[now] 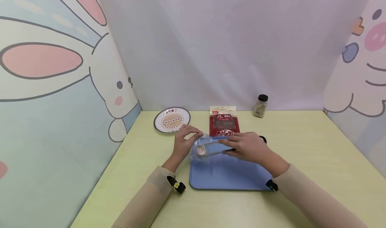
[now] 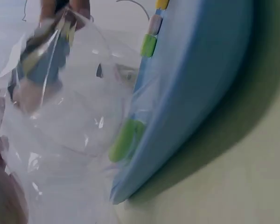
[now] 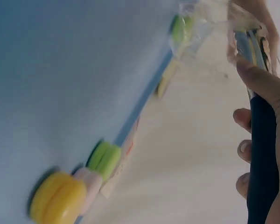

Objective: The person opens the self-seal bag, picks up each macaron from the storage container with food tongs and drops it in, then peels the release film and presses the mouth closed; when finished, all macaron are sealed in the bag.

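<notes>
My left hand (image 1: 184, 143) pinches the rim of a clear plastic bag (image 1: 197, 140) above the left part of a blue tray (image 1: 229, 177). With my right hand (image 1: 248, 147) I grip tongs (image 1: 216, 152) by their dark handle (image 3: 262, 158). The tongs' tips reach left into the bag, where a pale pink round piece (image 1: 200, 150) sits at them. Macaron-like pieces lie along the tray's edge: yellow (image 3: 58, 198), pink (image 3: 87, 185) and green (image 3: 104, 158) in the right wrist view. Another green piece (image 2: 125, 141) shows through the bag in the left wrist view.
Behind the tray stand a round patterned plate (image 1: 172, 120) at left, a red spice packet (image 1: 224, 121) in the middle and a small black-lidded jar (image 1: 260, 106) at right. A pale curtain (image 1: 229, 47) and cartoon side walls enclose the light yellow table (image 1: 313, 161).
</notes>
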Action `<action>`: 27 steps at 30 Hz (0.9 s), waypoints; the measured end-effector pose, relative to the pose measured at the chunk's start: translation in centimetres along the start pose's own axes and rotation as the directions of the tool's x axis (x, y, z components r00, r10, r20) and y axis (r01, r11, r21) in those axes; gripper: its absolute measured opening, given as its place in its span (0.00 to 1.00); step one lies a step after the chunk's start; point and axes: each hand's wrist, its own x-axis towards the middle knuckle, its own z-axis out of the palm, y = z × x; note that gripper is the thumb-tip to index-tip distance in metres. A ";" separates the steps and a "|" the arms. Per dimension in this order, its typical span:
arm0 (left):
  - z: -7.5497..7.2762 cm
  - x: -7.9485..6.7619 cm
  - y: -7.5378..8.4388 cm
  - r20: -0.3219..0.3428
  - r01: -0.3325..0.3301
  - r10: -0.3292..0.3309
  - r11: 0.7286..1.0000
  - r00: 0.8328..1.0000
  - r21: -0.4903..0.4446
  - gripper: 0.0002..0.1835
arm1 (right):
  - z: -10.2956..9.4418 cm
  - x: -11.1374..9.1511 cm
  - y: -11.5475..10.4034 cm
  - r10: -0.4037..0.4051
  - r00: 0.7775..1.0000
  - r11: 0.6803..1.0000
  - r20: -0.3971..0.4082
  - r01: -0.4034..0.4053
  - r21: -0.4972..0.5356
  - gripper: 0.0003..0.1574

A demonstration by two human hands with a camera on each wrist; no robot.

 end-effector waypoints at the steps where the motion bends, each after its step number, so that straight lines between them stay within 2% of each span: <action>1: -0.1 0.0 0.0 0.013 0.012 -0.012 1.000 1.000 -0.005 0.06 | -0.3 -0.5 0.2 0.045 0.999 0.998 -0.020 -0.045 0.032 0.32; 4: -0.5 0.2 0.2 0.052 0.041 -0.040 0.999 0.998 -0.018 0.05 | -1.2 -1.5 0.2 0.193 0.980 0.975 -0.036 -0.188 0.118 0.32; 7: -0.8 0.5 0.7 0.078 0.057 -0.055 0.998 0.995 -0.027 0.04 | -1.3 -1.3 -0.4 0.302 0.953 0.936 -0.005 -0.296 0.188 0.31; 10: -1.0 0.8 1.3 0.092 0.076 -0.073 0.997 0.993 -0.028 0.04 | -0.7 -0.5 -1.5 0.335 0.942 0.922 0.009 -0.330 0.201 0.31; 13: -0.9 1.1 2.0 0.109 0.076 -0.073 0.997 0.991 -0.026 0.04 | 0.5 0.6 -2.7 0.337 0.941 0.931 -0.016 -0.331 0.152 0.33; 18: -0.2 1.0 1.8 0.114 -0.032 0.032 0.999 0.993 -0.005 0.05 | 2.1 3.1 -4.3 0.359 0.933 0.933 -0.025 -0.358 0.026 0.36; 20: 0.1 0.9 1.3 0.091 -0.076 0.073 0.997 0.993 0.026 0.06 | 2.3 4.0 -4.7 0.372 0.928 0.928 0.013 -0.372 -0.033 0.36; 22: 0.2 0.9 0.9 0.066 -0.091 0.087 0.994 0.994 0.062 0.07 | 2.3 4.8 -5.0 0.383 0.920 0.922 0.078 -0.376 -0.091 0.35; 24: 0.2 0.9 0.5 0.048 -0.080 0.076 0.993 0.996 0.090 0.06 | 2.2 5.3 -5.1 0.388 0.908 0.921 0.159 -0.372 -0.117 0.38; 27: 0.1 1.0 -0.1 0.025 -0.047 0.045 0.993 0.999 0.105 0.06 | 2.0 5.3 -4.7 0.400 0.875 0.917 0.273 -0.383 -0.115 0.46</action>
